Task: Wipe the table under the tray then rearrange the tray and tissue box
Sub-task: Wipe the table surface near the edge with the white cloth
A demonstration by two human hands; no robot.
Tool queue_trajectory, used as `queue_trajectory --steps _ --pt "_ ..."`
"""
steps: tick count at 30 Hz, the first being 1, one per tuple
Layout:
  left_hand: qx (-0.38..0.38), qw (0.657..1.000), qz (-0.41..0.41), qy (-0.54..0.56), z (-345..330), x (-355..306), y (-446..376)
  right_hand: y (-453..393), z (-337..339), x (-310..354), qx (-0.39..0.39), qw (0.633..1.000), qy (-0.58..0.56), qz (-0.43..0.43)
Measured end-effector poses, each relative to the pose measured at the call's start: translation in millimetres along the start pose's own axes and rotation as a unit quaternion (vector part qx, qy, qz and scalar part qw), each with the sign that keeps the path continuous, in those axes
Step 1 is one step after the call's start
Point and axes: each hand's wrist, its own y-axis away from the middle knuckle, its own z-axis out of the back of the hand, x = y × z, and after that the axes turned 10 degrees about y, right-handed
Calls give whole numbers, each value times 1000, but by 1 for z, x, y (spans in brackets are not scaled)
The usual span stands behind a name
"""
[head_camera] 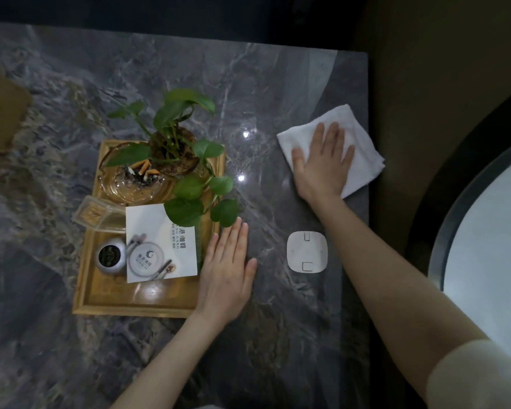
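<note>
A wooden tray (136, 304) lies on the grey marble table (278, 84). It carries a potted green plant (174, 143), a glass ashtray (130, 184) with cigarette butts, a white card (160, 246), a small silver tin (110, 256) and a clear toothpick box (96, 214). My left hand (226, 270) lies flat with fingers apart against the tray's right edge. My right hand (322, 160) presses flat on a folded white cloth (354, 131) near the table's right edge. The wooden tissue box (0, 110) stands at the far left, partly cut off.
A white square device (307, 251) lies on the table between my two arms. The table's right edge runs close to the cloth. A round pale surface (490, 261) with a dark rim sits beyond it, lower right.
</note>
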Motion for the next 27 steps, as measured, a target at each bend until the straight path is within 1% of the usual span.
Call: queue_trajectory --steps 2,5,7,13,15,22,25,27 --pt "-1 1000 -4 6 1 0 0 13 -2 13 2 999 -5 32" --pt "-3 1000 -16 17 2 1 2 41 -6 28 -2 994 -9 106" --pt "-3 1000 -21 23 2 1 1 56 -9 36 9 988 0 156" --pt "-7 999 -24 41 4 0 3 90 -6 35 39 945 48 321" --pt "-9 998 -28 53 5 0 4 103 -5 30 52 929 57 361" --pt "-1 996 -41 85 6 1 5 139 4 13 87 902 21 422" --pt "2 992 -44 119 9 2 7 155 5 6 106 902 -23 419" --pt "3 987 -47 152 13 0 9 166 7 4 134 905 -88 394"
